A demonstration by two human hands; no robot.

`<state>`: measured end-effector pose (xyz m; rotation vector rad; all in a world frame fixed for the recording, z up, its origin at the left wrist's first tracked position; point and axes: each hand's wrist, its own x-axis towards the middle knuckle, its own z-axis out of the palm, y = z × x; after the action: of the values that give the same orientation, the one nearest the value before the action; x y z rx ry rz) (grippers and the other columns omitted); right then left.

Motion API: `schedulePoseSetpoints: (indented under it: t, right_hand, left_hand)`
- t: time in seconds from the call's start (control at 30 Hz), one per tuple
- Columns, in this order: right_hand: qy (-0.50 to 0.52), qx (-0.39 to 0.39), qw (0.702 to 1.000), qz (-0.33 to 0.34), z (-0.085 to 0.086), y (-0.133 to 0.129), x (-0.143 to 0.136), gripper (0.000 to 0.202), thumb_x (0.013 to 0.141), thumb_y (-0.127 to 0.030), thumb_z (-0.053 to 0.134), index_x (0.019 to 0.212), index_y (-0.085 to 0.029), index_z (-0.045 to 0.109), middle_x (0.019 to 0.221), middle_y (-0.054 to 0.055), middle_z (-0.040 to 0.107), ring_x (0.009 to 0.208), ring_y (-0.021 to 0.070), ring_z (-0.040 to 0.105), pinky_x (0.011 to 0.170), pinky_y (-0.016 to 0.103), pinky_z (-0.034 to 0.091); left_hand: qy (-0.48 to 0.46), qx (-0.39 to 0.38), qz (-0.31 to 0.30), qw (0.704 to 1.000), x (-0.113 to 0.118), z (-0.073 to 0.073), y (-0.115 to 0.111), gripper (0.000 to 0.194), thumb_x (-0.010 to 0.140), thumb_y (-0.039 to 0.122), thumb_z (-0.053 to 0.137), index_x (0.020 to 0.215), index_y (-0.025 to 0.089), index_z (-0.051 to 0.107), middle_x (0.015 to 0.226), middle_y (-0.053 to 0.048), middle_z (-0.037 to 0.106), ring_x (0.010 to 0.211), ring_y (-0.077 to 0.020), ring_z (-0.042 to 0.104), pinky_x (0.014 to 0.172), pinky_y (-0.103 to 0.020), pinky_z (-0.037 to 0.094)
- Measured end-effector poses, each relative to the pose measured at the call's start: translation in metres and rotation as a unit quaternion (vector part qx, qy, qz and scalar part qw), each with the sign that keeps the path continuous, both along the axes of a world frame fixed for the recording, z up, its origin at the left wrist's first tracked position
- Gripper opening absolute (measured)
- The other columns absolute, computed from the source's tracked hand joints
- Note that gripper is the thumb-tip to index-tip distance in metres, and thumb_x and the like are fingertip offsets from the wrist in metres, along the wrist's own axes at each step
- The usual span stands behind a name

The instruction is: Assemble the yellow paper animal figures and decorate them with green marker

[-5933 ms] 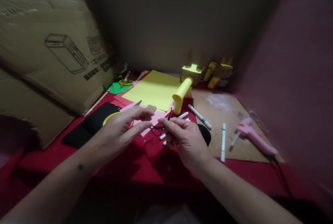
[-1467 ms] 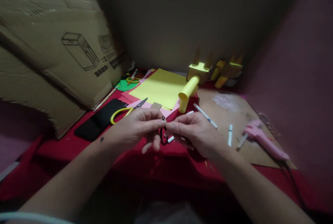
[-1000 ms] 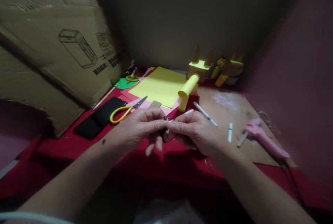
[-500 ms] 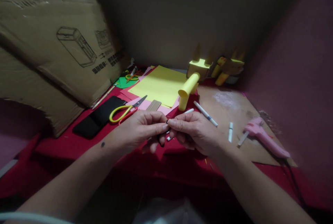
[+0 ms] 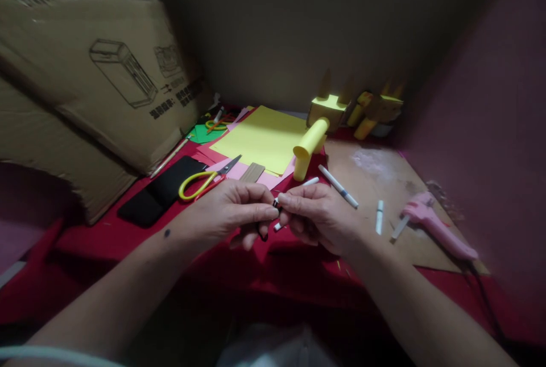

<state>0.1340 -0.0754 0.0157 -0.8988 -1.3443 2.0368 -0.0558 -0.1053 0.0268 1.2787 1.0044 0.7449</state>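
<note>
Red cloth (image 5: 294,276) spreads under yellow paper (image 5: 260,139), scissors (image 5: 222,172) and markers (image 5: 338,186). Above it, the left hand (image 5: 234,207) pinches a thin black strip (image 5: 277,204) in its fingertips; the right hand's (image 5: 315,210) thumb and forefinger close in beside it, whether gripping it I cannot tell.

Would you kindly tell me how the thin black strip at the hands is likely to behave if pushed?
The thin black strip is probably flexible rather than stiff, since part of it curves out below the left hand. It is likely light, being so slender. It might also slip easily, as only a small bit shows at the fingertips, beside the right hand.
</note>
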Motion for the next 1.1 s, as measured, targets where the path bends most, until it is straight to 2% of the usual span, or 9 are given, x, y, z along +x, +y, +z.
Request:
schedulePoseSetpoints:
  t: [0.3, 0.47, 0.63, 0.67, 0.73, 0.8, 0.87, 0.97, 1.1]
  right_hand:
    - [-0.012, 0.031, 0.999, -0.006, -0.002, 0.0, 0.0, 0.035, 0.08, -0.045, 0.071, 0.063, -0.015, 0.063, 0.042, -0.007, 0.049, 0.033, 0.0038, 0.038, 0.031, 0.016, 0.023]
    - [0.025, 0.05, 0.998, -0.026, -0.002, -0.002, -0.001, 0.036, 0.083, -0.046, 0.068, 0.063, -0.016, 0.064, 0.044, -0.006, 0.049, 0.035, 0.0045, 0.039, 0.032, 0.016, 0.025]
    - [0.09, 0.069, 0.988, -0.102, -0.002, -0.003, -0.003, 0.031, 0.086, -0.042, 0.065, 0.069, -0.017, 0.068, 0.052, -0.004, 0.054, 0.04, 0.0055, 0.044, 0.035, 0.017, 0.03]
    - [0.096, 0.071, 0.986, -0.113, -0.002, -0.003, -0.004, 0.026, 0.084, -0.04, 0.067, 0.073, -0.017, 0.07, 0.055, -0.004, 0.056, 0.041, 0.0052, 0.045, 0.037, 0.017, 0.032]
    - [0.097, 0.083, 0.984, -0.126, -0.002, -0.004, -0.006, 0.016, 0.079, -0.033, 0.073, 0.083, -0.018, 0.072, 0.061, -0.004, 0.059, 0.045, 0.0051, 0.048, 0.042, 0.017, 0.037]
    - [0.085, 0.105, 0.983, -0.127, -0.002, -0.006, -0.009, 0.02, 0.076, -0.027, 0.076, 0.093, -0.019, 0.073, 0.063, -0.004, 0.062, 0.048, 0.0058, 0.05, 0.047, 0.018, 0.039]
    - [0.07, 0.123, 0.983, -0.118, -0.001, -0.008, -0.011, 0.029, 0.075, -0.024, 0.077, 0.103, -0.019, 0.071, 0.064, -0.004, 0.064, 0.048, 0.0063, 0.05, 0.048, 0.02, 0.039]
    - [0.072, 0.108, 0.988, -0.089, -0.002, -0.011, -0.012, 0.034, 0.077, -0.022, 0.075, 0.11, -0.021, 0.07, 0.064, -0.004, 0.064, 0.048, 0.0065, 0.048, 0.049, 0.021, 0.039]
    - [0.127, 0.056, 0.988, -0.062, -0.005, -0.011, -0.013, 0.033, 0.075, -0.01, 0.068, 0.105, -0.023, 0.071, 0.067, -0.006, 0.062, 0.048, 0.006, 0.049, 0.046, 0.02, 0.04]
  left_hand:
    - [0.038, -0.047, -0.005, 0.998, 0.001, 0.007, 0.003, 0.013, 0.079, 0.025, 0.072, 0.072, 0.016, 0.067, 0.062, 0.0, 0.068, 0.041, -0.0084, 0.057, 0.035, -0.014, 0.043]
    - [0.06, -0.014, -0.01, 0.998, -0.002, 0.011, 0.001, 0.016, 0.08, 0.029, 0.073, 0.071, 0.016, 0.069, 0.057, 0.0, 0.064, 0.04, -0.0066, 0.053, 0.038, -0.014, 0.041]
    - [0.029, 0.045, 0.068, 0.996, -0.004, 0.012, 0.004, 0.016, 0.076, 0.032, 0.077, 0.071, 0.017, 0.074, 0.053, 0.0, 0.061, 0.039, -0.0063, 0.046, 0.036, -0.016, 0.032]
    - [0.017, 0.063, 0.092, 0.994, -0.003, 0.012, 0.005, 0.014, 0.076, 0.03, 0.078, 0.072, 0.018, 0.075, 0.054, 0.0, 0.061, 0.04, -0.0067, 0.046, 0.037, -0.016, 0.033]
    - [-0.006, 0.113, 0.141, 0.983, 0.0, 0.012, 0.006, 0.008, 0.074, 0.026, 0.078, 0.074, 0.018, 0.078, 0.067, -0.003, 0.066, 0.054, -0.01, 0.055, 0.047, -0.017, 0.042]
    - [-0.022, 0.162, 0.18, 0.97, 0.004, 0.012, 0.005, 0.003, 0.073, 0.021, 0.079, 0.074, 0.019, 0.079, 0.091, -0.007, 0.069, 0.08, -0.0157, 0.063, 0.066, -0.021, 0.051]
    - [-0.032, 0.186, 0.193, 0.963, 0.007, 0.012, 0.004, 0.001, 0.073, 0.02, 0.079, 0.072, 0.019, 0.08, 0.107, -0.008, 0.067, 0.1, -0.0207, 0.062, 0.08, -0.024, 0.052]
    - [-0.05, 0.18, 0.193, 0.963, 0.01, 0.012, 0.002, 0.004, 0.074, 0.021, 0.078, 0.071, 0.019, 0.08, 0.111, -0.008, 0.065, 0.107, -0.0229, 0.059, 0.083, -0.026, 0.051]
    - [-0.093, 0.154, 0.199, 0.963, 0.011, 0.011, 0.002, 0.007, 0.074, 0.026, 0.079, 0.072, 0.018, 0.08, 0.11, -0.009, 0.065, 0.1, -0.023, 0.06, 0.08, -0.028, 0.053]
